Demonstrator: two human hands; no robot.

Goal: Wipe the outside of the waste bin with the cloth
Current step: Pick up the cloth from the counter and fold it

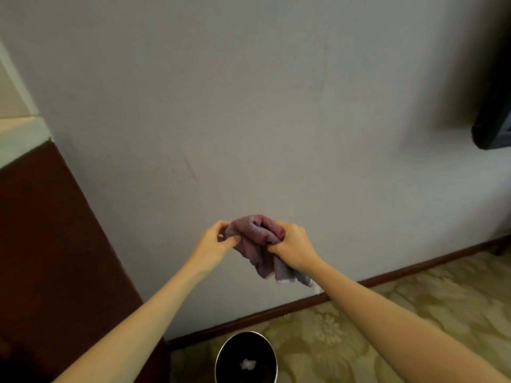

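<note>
Domestic or hotel-type rm, not a workplace: gold floral carpet (387,327) w/ dark wood skirting (276,310) along a plain pale wall (249,106), dark wood furniture (41,244) at left edge, black wall-mounted screen (495,120) top right, small round waste bin (247,333) on the carpet.

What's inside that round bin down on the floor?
Inside the waste bin, one small crumpled white scrap lies against the dark interior. The bin's near part is out of frame.

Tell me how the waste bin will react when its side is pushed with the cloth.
Probably light: the waste bin holds only a small white scrap, so it may shift or tip. Its round, shiny rim suggests smooth sides; the carpet may resist sliding.
</note>
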